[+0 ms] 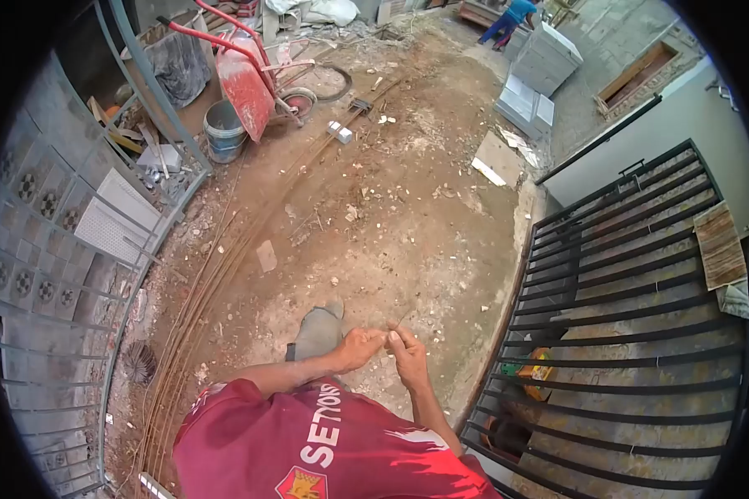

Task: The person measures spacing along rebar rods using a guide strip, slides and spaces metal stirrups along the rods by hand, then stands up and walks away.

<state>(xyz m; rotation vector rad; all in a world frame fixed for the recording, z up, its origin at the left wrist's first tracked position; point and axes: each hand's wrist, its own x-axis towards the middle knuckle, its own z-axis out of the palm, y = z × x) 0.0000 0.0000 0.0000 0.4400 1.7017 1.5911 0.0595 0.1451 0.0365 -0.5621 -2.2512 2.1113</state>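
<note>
Both my hands meet in front of my red shirt (341, 432), over the dirt ground (391, 241). My left hand (360, 348) is closed, its fingertips pinched together. Close against it, my right hand (408, 356) is also closed, thumb and finger pinched. A very thin strand seems to rise from between the fingertips, too fine to make out. Below the hands, one boot (318, 331) shows on the ground to the left.
Long thin rods (216, 274) run along the ground at left. A red wheelbarrow (245, 83) and a bucket (224, 131) stand at upper left. Black gate bars (624, 341) are at right. A person (512, 21) bends near stacked blocks (545, 58) at the top.
</note>
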